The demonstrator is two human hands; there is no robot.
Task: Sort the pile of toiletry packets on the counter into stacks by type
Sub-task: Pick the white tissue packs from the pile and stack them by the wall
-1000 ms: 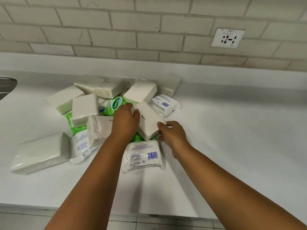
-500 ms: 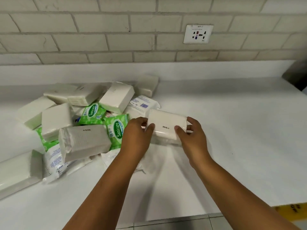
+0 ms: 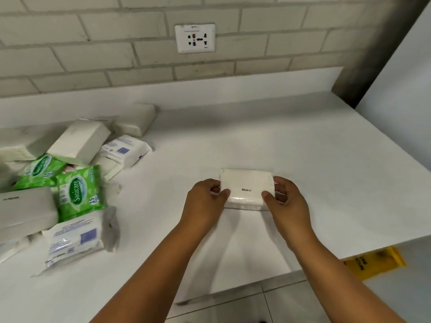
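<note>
A plain white tissue packet [image 3: 246, 186] with a small printed date lies flat on the white counter [image 3: 303, 159], apart from the pile. My left hand [image 3: 205, 201] grips its left end and my right hand [image 3: 285, 199] grips its right end, thumbs on top. The pile [image 3: 70, 178] sits at the left. It holds several plain white tissue packets [image 3: 80, 141], two green Sanicare wipe packets [image 3: 80, 191] and white wipe packets with blue print [image 3: 74, 241].
A brick wall with a white power socket [image 3: 195, 38] rises behind the counter. A grey column and white panel [image 3: 396, 73] close off the counter's right end. The counter's front edge runs below my arms, with a yellow sign [image 3: 375, 262] on the floor.
Both hands lifted the white tissue packet out of the pile and carried it right, setting it flat on the bare counter. The view swung right, so the pile now lies at the left.
</note>
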